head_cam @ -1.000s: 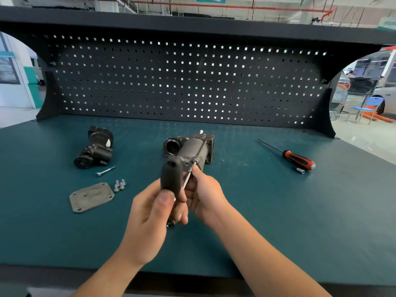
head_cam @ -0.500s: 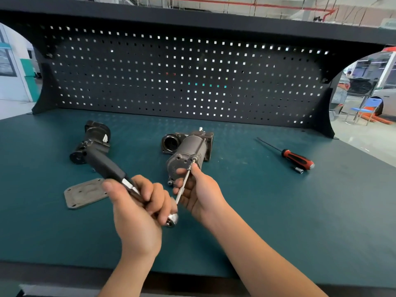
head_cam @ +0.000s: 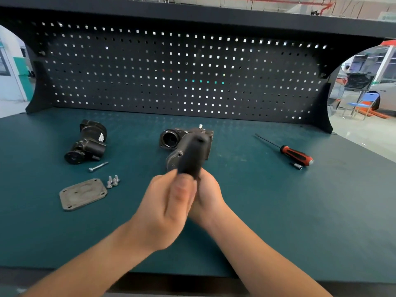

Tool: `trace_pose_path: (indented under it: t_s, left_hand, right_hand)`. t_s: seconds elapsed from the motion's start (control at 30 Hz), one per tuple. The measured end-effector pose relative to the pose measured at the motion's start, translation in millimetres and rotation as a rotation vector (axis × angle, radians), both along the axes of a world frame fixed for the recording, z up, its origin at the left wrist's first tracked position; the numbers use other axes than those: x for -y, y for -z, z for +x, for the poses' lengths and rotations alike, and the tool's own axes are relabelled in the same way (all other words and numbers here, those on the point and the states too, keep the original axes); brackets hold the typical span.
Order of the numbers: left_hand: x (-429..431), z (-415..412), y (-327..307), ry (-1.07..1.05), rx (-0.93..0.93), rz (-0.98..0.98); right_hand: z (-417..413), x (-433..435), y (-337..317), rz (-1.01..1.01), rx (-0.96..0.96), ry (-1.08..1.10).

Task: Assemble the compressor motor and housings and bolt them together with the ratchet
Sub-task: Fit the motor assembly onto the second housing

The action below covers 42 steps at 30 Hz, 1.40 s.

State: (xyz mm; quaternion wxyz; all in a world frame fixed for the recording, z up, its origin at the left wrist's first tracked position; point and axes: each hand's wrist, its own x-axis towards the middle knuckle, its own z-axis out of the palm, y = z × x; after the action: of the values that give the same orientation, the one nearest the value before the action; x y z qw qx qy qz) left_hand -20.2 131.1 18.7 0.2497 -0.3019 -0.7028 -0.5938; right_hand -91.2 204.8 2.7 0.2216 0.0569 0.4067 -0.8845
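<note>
Head view. Left hand [head_cam: 165, 209] is wrapped round the black ratchet handle [head_cam: 190, 157], which is blurred and points up and away. Right hand [head_cam: 209, 197] is tucked behind it, and what its fingers pinch is hidden. Motor [head_cam: 174, 160] lies mid-bench against one housing [head_cam: 169, 139]. Second housing [head_cam: 85, 142], cover plate [head_cam: 82, 194], long bolt [head_cam: 98, 167] and short bolts [head_cam: 112, 181] lie loose to the left. Likely step: ratcheting a motor bolt. The next move calls for keeping the socket square on the bolt head.

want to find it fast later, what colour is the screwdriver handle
The screwdriver handle is red and black; head view.
</note>
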Motion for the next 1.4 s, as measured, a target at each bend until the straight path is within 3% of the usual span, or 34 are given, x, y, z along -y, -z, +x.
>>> trace_pose_path:
  t_s: [0.1,0.17,0.37,0.47,0.7,0.8,0.87,0.9,0.97,1.03,1.1,1.17,1.23,1.33,1.4]
  left_hand:
    - [3,-3,-10,-0.035,-0.121,-0.337]
    - [3,-4,-12,-0.024,-0.158,-0.429]
    - [13,-3,13,-0.015,-0.186,-0.273]
    - [9,6,28,-0.094,-0.046,-0.006]
    - [-3,7,28,-0.119,0.262,1.076]
    - [0,6,36,-0.099,0.306,1.287]
    - [-4,7,39,-0.123,0.247,1.086]
    - [-7,8,38,-0.155,0.168,0.858]
    - [-19,10,37,-0.313,0.021,0.173]
    - [-22,10,47,-0.285,-0.013,-0.054]
    - [-21,14,44,-0.301,-0.033,-0.035]
    - [-11,17,34,-0.206,0.079,0.326]
    - [2,17,29,-0.226,0.161,0.542]
    - [25,13,22,-0.328,0.271,0.678]
    - [38,12,20,-0.377,0.315,0.742]
  right_hand:
    - [2,-1,-2,0.001,0.001,0.005]
    - [6,-1,-5,0.003,-0.001,0.010]
    - [4,0,1,0.054,-0.044,-0.053]
    - [1,3,5,0.152,-0.078,-0.028]
    - [1,0,5,0.238,-0.179,-0.003]
    - [1,0,5,0.245,-0.178,0.016]
    - [3,1,7,0.268,-0.133,-0.009]
    - [2,2,8,0.277,-0.092,-0.045]
    - [-1,4,7,0.282,-0.023,-0.118]
    - [-3,6,7,0.275,-0.033,-0.138]
    - [-2,3,6,0.245,-0.094,-0.127]
    - [1,0,9,0.298,-0.191,-0.145]
    - [4,2,14,0.541,-0.359,-0.176]
    - [6,5,18,0.974,-0.621,-0.197]
    - [8,6,18,1.100,-0.732,-0.186]
